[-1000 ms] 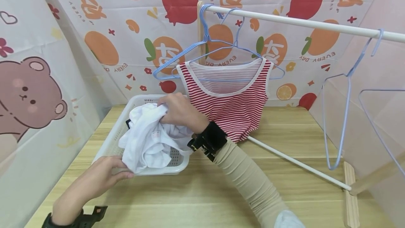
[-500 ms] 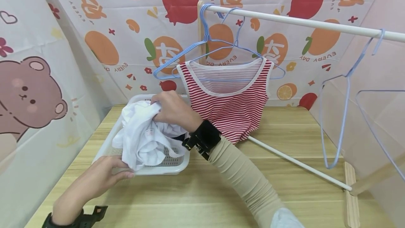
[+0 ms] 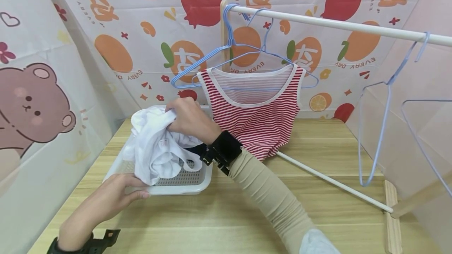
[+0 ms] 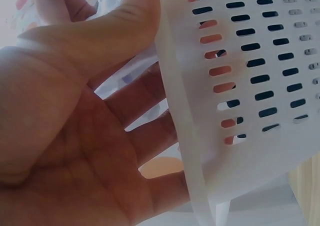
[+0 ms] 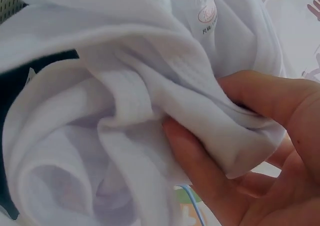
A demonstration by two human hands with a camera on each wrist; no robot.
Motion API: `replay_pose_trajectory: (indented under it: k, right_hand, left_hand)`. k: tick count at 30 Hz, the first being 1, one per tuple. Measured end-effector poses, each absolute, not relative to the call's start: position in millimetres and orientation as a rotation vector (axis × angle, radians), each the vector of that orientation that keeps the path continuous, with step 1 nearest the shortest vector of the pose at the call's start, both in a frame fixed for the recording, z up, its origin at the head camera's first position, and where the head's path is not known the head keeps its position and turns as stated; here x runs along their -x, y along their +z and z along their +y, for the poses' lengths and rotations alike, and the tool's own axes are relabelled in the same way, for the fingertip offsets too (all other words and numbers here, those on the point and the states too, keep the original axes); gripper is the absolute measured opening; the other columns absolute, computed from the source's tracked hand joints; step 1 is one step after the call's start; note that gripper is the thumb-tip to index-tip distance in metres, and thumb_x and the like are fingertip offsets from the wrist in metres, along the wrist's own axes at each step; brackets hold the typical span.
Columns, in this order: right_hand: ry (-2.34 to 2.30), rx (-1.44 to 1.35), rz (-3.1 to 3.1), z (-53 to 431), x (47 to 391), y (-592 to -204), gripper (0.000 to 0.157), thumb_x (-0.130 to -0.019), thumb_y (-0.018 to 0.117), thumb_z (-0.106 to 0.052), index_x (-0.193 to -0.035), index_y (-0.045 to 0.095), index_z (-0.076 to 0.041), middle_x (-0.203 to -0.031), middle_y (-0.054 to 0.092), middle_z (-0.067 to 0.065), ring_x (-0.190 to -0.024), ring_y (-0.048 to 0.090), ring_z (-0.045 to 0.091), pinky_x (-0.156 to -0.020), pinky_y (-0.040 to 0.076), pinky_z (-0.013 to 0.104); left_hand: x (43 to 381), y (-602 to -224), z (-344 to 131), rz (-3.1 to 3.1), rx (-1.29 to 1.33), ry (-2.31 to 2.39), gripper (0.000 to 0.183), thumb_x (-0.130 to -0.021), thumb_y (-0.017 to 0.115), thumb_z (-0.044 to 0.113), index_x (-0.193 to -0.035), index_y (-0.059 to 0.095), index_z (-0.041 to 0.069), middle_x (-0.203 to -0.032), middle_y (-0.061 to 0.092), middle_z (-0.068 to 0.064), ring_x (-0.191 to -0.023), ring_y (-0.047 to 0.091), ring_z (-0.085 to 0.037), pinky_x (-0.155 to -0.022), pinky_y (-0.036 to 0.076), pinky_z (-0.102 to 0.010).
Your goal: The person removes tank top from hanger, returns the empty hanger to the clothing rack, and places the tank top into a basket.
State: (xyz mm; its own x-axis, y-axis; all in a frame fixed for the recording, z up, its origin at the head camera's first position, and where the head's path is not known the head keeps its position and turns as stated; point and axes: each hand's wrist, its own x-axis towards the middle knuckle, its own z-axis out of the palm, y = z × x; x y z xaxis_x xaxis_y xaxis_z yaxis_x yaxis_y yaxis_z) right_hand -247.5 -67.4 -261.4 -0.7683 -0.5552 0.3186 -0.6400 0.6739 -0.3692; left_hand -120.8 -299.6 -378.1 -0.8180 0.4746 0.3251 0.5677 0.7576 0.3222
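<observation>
A crumpled white garment (image 3: 155, 144) with a small printed label bunches over the white plastic basket (image 3: 201, 187). My right hand (image 3: 192, 118) pinches a fold of it between thumb and fingers, as the right wrist view shows closely on the white cloth (image 5: 185, 101). My left hand (image 3: 113, 197) grips the basket's near left rim. In the left wrist view that hand (image 4: 90, 131) has its fingers behind the perforated wall (image 4: 210, 176), partly visible through the slots. Something dark (image 3: 197, 149), apparently cloth, lies in the basket beneath the white garment.
A red-and-white striped tank top (image 3: 254, 117) hangs on a blue hanger beside the basket. More blue hangers (image 3: 201, 68) hang on the white rail (image 3: 318, 22), one at the right (image 3: 376, 128). A white lower bar (image 3: 335, 181) crosses the wooden table (image 3: 247, 214).
My right hand has moved slightly left and up, drawing the white garment with it and uncovering more of the dark item and basket floor. My left hand has stayed at the rim.
</observation>
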Motion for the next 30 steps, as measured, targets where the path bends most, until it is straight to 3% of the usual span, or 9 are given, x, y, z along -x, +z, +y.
replay_pose_trajectory:
  k: [9,15,23,27,30]
  right_hand:
    - [0.658,-0.872,-2.748,-70,252,-266,0.033,-0.091,0.078,-0.025,-0.122,0.075,-0.018,-0.117,0.073,-0.003,-0.095,0.062,0.011,-0.082,0.055,0.021]
    - [0.636,-0.822,-2.771,-72,256,-270,0.032,-0.092,0.078,-0.024,-0.123,0.074,-0.018,-0.12,0.072,-0.002,-0.1,0.064,0.013,-0.093,0.059,0.025]
    - [0.617,-0.834,-2.779,-75,261,-274,0.027,-0.092,0.077,-0.021,-0.119,0.075,-0.015,-0.112,0.073,-0.002,-0.096,0.063,0.011,-0.097,0.058,0.026]
    - [0.629,-0.839,-2.804,-78,261,-278,0.03,-0.092,0.078,-0.02,-0.121,0.074,-0.016,-0.114,0.073,-0.003,-0.096,0.063,0.011,-0.098,0.058,0.026]
    - [0.628,-0.847,-2.802,-79,260,-281,0.032,-0.091,0.079,-0.02,-0.122,0.075,-0.016,-0.116,0.073,-0.003,-0.098,0.063,0.012,-0.098,0.058,0.025]
  left_hand:
    - [122,-379,-299,-2.702,0.839,-0.546,0.019,-0.074,0.088,0.017,-0.092,0.083,0.021,-0.089,0.079,0.012,-0.088,0.069,0.001,-0.076,0.058,-0.027]
    - [120,-378,-299,-2.731,0.802,-0.498,0.022,-0.075,0.088,0.021,-0.096,0.084,0.019,-0.097,0.081,0.004,-0.094,0.073,-0.009,-0.08,0.061,-0.036]
    - [121,-378,-299,-2.693,0.843,-0.524,0.023,-0.075,0.088,0.017,-0.097,0.083,0.015,-0.092,0.078,0.009,-0.088,0.069,0.0,-0.075,0.06,-0.033]
    - [122,-379,-300,-2.678,0.857,-0.519,0.024,-0.074,0.088,0.017,-0.097,0.083,0.015,-0.092,0.078,0.009,-0.089,0.069,-0.001,-0.076,0.059,-0.03]
    - [122,-380,-300,-2.677,0.846,-0.505,0.024,-0.073,0.089,0.018,-0.096,0.083,0.018,-0.093,0.078,0.011,-0.092,0.072,-0.007,-0.08,0.057,-0.021]
